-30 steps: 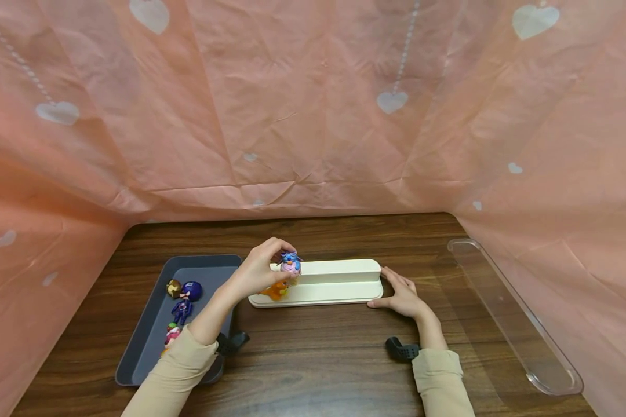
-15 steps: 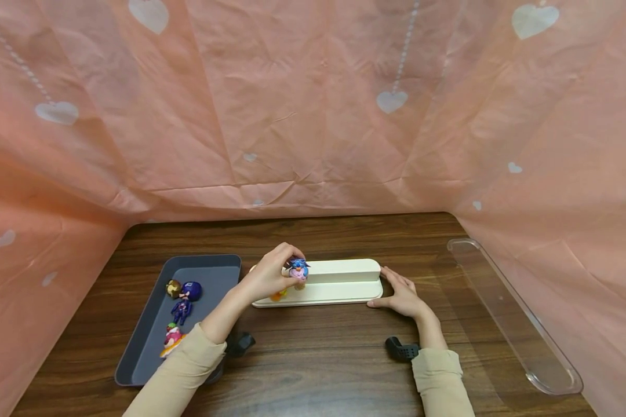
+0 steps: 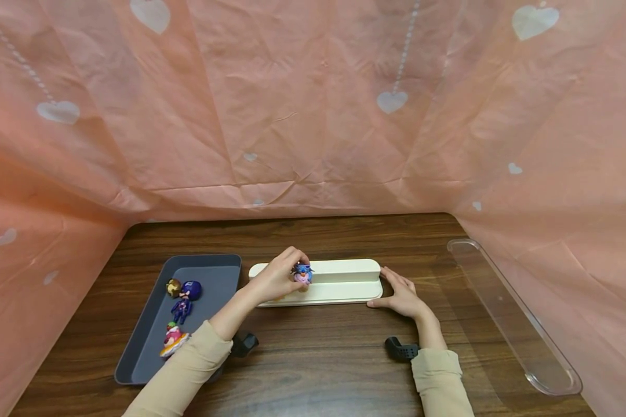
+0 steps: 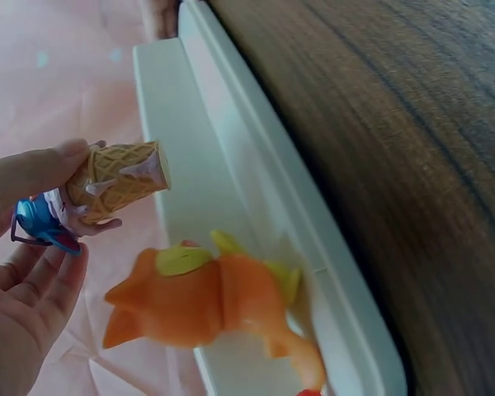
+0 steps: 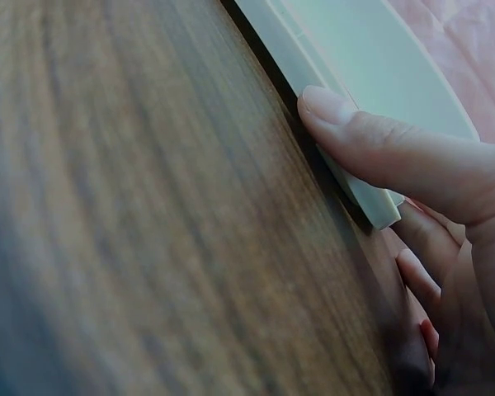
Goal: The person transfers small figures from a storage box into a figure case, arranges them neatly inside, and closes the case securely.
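Note:
My left hand (image 3: 279, 280) pinches a small toy figurine (image 3: 302, 274) between thumb and fingers. It has a blue head and pink body on a waffle ice-cream cone (image 4: 120, 177). It is held over the white two-step display stand (image 3: 349, 291), cone base toward the step. An orange cat-like figurine (image 4: 190, 301) with a yellow neck piece is on the stand's left part, mostly hidden behind my hand in the head view. My right hand (image 3: 404, 296) holds the stand's right end, thumb (image 5: 371, 136) on the front edge and fingers around behind.
At the left a dark grey tray (image 3: 216, 281) holds a dark blue figurine (image 3: 182, 310), a brown-gold piece (image 3: 173, 288) and a pink figurine (image 3: 172, 339). A long clear plastic cover (image 3: 516, 318) lies at the right. Pink curtain (image 3: 313, 116) closes off the back and sides.
My left hand has moved right and slightly down along the stand with the ice-cream-cone figurine, from over the orange figurine. The right hand stays at the stand's end.

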`<action>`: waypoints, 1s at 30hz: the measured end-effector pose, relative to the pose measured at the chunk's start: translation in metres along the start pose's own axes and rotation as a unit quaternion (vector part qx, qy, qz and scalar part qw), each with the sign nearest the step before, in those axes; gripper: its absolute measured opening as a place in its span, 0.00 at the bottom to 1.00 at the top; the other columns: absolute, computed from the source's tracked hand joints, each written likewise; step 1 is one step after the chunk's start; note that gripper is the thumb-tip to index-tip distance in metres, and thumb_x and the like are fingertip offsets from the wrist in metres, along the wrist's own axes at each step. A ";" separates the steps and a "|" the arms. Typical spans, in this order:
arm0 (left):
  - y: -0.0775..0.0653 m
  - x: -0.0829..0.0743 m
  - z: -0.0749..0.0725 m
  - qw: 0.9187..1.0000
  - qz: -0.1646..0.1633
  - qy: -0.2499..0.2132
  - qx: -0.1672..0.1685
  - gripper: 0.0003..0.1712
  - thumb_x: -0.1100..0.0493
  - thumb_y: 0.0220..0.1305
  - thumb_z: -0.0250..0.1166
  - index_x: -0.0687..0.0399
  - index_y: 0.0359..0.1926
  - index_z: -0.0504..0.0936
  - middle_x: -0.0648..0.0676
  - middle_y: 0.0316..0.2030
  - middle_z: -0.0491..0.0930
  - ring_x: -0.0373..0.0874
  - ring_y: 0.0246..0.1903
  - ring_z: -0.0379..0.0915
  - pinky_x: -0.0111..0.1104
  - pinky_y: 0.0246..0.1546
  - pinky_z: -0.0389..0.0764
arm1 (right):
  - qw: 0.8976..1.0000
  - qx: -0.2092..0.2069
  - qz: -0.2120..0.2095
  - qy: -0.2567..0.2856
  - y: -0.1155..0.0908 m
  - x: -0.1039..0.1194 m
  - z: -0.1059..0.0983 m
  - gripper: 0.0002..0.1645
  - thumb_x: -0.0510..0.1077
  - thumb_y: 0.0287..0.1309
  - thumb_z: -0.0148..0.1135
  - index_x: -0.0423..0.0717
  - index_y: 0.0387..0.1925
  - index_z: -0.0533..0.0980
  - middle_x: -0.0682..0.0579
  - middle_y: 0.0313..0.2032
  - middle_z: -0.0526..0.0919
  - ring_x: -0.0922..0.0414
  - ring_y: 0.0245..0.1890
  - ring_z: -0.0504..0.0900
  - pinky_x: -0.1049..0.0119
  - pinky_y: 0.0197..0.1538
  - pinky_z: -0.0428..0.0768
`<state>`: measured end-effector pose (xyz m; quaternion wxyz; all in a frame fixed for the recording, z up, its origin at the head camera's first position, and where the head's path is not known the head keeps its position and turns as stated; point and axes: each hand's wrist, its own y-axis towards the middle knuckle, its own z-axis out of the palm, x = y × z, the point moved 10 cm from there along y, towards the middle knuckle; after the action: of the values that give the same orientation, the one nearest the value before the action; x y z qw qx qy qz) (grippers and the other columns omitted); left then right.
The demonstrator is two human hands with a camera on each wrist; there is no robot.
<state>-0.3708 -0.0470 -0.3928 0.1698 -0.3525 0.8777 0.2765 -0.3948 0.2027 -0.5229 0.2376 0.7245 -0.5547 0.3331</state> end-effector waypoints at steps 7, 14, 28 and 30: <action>-0.002 0.005 0.011 1.000 -0.009 0.020 0.008 0.25 0.66 0.48 0.78 0.58 0.44 0.74 0.53 0.42 0.73 0.44 0.41 0.73 0.37 0.44 0.78 | 1.000 0.000 0.004 0.003 0.001 -0.002 0.000 0.62 0.55 0.46 0.77 0.36 0.73 0.53 0.32 0.73 0.49 0.33 0.72 0.45 0.38 0.67 0.38; -0.003 0.011 0.019 0.999 -0.011 0.036 0.009 0.23 0.65 0.49 0.77 0.57 0.44 0.74 0.53 0.41 0.73 0.43 0.41 0.73 0.37 0.43 0.78 | 1.000 0.005 0.010 0.008 -0.001 -0.003 0.001 0.62 0.55 0.46 0.77 0.36 0.74 0.52 0.32 0.73 0.48 0.33 0.71 0.44 0.36 0.66 0.38; -0.003 0.011 0.022 0.996 0.010 0.092 0.003 0.21 0.64 0.49 0.76 0.56 0.42 0.75 0.52 0.39 0.74 0.43 0.37 0.72 0.37 0.40 0.76 | 1.000 0.006 0.009 0.009 0.000 -0.004 0.001 0.62 0.55 0.46 0.77 0.37 0.74 0.53 0.32 0.73 0.48 0.32 0.71 0.44 0.36 0.66 0.38; -0.003 0.011 0.023 0.994 0.015 0.104 0.003 0.21 0.64 0.49 0.76 0.56 0.42 0.75 0.52 0.38 0.74 0.44 0.37 0.72 0.37 0.40 0.76 | 1.000 0.006 0.008 0.009 0.000 -0.004 0.001 0.62 0.55 0.46 0.77 0.37 0.74 0.53 0.32 0.73 0.48 0.32 0.71 0.44 0.36 0.66 0.38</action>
<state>-0.3737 -0.0409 -0.4173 0.0741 -0.3659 0.8965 0.2385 -0.3950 0.2044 -0.5264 0.2354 0.7185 -0.5566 0.3443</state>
